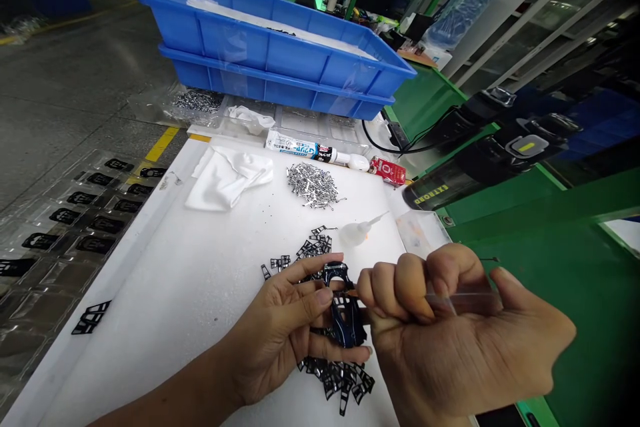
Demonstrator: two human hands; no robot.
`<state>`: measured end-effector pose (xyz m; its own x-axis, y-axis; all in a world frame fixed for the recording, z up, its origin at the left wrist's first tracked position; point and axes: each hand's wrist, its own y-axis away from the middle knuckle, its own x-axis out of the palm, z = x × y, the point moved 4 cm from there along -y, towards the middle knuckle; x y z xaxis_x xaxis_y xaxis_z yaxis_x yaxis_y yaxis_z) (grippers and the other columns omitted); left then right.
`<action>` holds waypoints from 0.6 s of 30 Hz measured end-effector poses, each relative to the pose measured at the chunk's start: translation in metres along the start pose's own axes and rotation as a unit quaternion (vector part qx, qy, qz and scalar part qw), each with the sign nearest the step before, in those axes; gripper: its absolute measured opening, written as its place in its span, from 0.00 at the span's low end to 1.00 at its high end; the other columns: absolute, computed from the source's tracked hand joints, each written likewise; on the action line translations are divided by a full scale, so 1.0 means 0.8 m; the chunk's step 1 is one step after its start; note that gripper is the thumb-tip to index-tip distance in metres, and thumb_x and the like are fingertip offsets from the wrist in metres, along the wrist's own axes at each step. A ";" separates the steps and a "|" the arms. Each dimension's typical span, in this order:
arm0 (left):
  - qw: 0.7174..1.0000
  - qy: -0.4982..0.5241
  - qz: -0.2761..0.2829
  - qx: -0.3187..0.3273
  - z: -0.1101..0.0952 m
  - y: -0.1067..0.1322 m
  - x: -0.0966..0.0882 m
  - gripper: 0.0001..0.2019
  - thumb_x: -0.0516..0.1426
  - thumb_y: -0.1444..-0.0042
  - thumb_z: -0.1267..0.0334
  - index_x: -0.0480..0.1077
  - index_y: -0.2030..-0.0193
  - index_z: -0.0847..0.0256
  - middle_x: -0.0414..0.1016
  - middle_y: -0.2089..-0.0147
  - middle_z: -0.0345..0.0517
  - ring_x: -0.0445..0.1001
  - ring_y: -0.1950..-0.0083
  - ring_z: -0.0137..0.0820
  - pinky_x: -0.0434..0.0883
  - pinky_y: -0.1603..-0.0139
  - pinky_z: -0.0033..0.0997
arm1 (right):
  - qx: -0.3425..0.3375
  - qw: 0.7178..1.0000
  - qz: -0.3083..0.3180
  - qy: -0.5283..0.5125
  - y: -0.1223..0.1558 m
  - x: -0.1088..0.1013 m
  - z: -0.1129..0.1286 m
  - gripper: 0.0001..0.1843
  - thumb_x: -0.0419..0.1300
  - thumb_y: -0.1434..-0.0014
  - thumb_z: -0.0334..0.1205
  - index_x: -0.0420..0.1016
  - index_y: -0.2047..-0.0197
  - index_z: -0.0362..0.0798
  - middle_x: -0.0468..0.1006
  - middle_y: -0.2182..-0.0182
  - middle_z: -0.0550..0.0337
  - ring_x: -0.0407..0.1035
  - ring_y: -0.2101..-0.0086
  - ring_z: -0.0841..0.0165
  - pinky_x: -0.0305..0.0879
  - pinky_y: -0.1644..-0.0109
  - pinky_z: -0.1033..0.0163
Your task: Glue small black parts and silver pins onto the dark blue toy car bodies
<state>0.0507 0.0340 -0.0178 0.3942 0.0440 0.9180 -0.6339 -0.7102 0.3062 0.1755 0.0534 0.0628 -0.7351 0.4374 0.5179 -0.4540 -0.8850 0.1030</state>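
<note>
My left hand [285,320] holds a dark blue toy car body shell [344,328] upright between thumb and fingers. Curled into a fist, my right hand [460,340] grips a clear plastic tube-like tool [477,301], mostly hidden by the palm. A narrow orange tip [351,293] sticks out from that fist and meets the shell near its middle; whether it touches cannot be made out. Behind and below the shell lies a pile of small black frame-like parts [345,381]. One larger black frame piece [91,317] lies apart at the table's left edge.
Farther back are shiny small metal parts [311,185], a white squeeze bottle [354,233], a white cloth [231,177], a glue tube [300,147] and a red box [388,171]. Stacked blue bins [280,57] stand behind. Black bottle [480,163] at right; trays of shells [65,215] at left.
</note>
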 end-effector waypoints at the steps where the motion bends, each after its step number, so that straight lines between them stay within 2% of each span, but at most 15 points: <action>1: 1.000 -0.001 0.000 0.001 0.000 0.000 0.000 0.18 0.61 0.35 0.75 0.73 0.39 0.63 0.80 0.58 0.49 0.81 0.62 0.30 0.85 0.55 0.49 | -0.001 1.000 -0.002 0.003 0.000 0.000 0.000 0.21 0.49 0.43 0.47 0.62 0.84 0.49 0.50 0.90 0.68 0.42 0.87 0.74 0.53 0.86 0.66; 7: 1.000 0.000 0.002 0.001 -0.001 0.000 0.002 0.18 0.61 0.35 0.74 0.73 0.39 0.63 0.80 0.55 0.50 0.82 0.62 0.30 0.85 0.55 0.49 | -0.006 1.000 -0.008 0.003 0.002 0.000 0.001 0.21 0.49 0.43 0.46 0.61 0.84 0.49 0.49 0.90 0.68 0.42 0.87 0.74 0.53 0.87 0.66; 12: 1.000 -0.008 -0.003 -0.002 -0.001 0.001 0.004 0.18 0.60 0.35 0.75 0.74 0.40 0.63 0.81 0.56 0.50 0.82 0.62 0.30 0.85 0.55 0.48 | -0.016 1.000 -0.001 -0.005 0.000 0.000 0.002 0.21 0.54 0.44 0.48 0.62 0.84 0.48 0.49 0.90 0.68 0.43 0.87 0.74 0.53 0.86 0.67; 18: 1.000 0.005 0.000 0.008 -0.003 0.002 0.005 0.16 0.61 0.36 0.76 0.75 0.42 0.63 0.80 0.58 0.48 0.81 0.63 0.29 0.86 0.56 0.49 | -0.021 0.998 0.053 -0.019 0.005 -0.001 0.004 0.20 0.59 0.44 0.48 0.65 0.83 0.47 0.54 0.89 0.68 0.49 0.86 0.75 0.58 0.84 0.67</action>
<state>0.0497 0.0350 -0.0130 0.3881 0.0515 0.9202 -0.6234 -0.7207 0.3032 0.1763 0.0490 0.0656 -0.7614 0.3345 0.5553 -0.3955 -0.9184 0.0111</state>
